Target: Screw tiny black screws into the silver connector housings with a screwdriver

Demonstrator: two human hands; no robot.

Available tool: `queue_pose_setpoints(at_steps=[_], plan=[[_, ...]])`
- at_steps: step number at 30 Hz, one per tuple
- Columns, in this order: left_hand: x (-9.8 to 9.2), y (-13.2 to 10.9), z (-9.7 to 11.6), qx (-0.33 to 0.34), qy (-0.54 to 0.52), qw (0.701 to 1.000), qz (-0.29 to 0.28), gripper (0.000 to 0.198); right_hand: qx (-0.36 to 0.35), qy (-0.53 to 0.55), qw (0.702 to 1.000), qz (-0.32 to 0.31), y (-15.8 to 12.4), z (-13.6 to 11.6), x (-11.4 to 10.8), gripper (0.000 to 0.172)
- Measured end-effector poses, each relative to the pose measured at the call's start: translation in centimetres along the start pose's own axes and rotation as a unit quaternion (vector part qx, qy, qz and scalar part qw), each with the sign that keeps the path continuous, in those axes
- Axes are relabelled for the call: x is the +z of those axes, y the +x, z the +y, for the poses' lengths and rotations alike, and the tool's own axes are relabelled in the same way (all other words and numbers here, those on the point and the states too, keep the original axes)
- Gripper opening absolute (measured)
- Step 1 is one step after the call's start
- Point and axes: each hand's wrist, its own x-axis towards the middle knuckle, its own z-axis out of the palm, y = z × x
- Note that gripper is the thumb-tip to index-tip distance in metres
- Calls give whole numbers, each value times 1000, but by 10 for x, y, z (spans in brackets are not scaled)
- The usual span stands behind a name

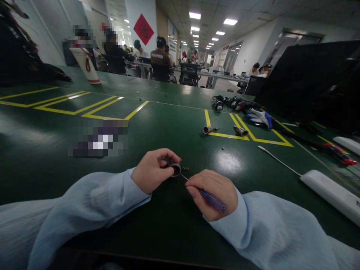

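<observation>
My left hand (154, 168) pinches a grey metal cylindrical part (176, 169) just above the green table, its hollow end facing right. In my right hand (215, 191) is a screwdriver (213, 201) with a clear purple handle. The thin shaft points up and left, and its tip is at or very near the rim of the metal part; whether it touches I cannot tell. Right beside the part, two small rings or nuts (185, 168) lie on the table. My left fingers hide much of the metal part.
Two similar metal parts (208, 130) lie by yellow tape farther off. Behind them are dark cabled pieces (222, 102) and a blue-white glove (259, 117). A white power strip (329, 193) with a cable is at right, a paper cup (86, 65) at far left. People sit beyond.
</observation>
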Motion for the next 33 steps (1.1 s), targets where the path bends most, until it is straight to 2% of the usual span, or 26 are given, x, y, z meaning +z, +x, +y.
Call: queue_pose_setpoints(at_steps=[3, 5, 8, 10, 12, 14, 22, 28, 30, 33], plan=[[-1, 1, 0, 0, -6, 1000, -1, 18, 5, 11, 1000, 8, -1, -1, -1, 11], [-5, 2, 0, -2, -17, 1000, 7, 19, 33, 30, 999, 29, -2, -2, -2, 12], [-13, 6, 1, -9, -37, 999, 30, 22, 138, 74, 984, 81, -4, -1, -1, 16], [-17, 8, 2, -13, -49, 998, 39, 26, 227, 114, 962, 102, -5, 2, 2, 20], [-19, 10, 3, -17, -56, 997, 41, 28, 299, 156, 936, 101, -5, 7, 6, 23], [-19, 10, 4, -19, -59, 997, 41, 28, 335, 183, 920, 92, -4, 11, 10, 25], [-16, 8, 8, -24, -62, 997, 37, 25, 356, 183, 914, 61, -3, 19, 17, 24], [-16, 6, 11, -40, -79, 995, 34, 27, 352, 168, 920, 31, 3, 16, 5, 26], [-15, 6, 11, -46, -104, 993, 35, 27, 381, 189, 905, 26, 5, 15, 2, 26], [-14, 5, 10, -58, -144, 987, 46, 26, 434, 277, 856, 46, 6, 17, 6, 27]])
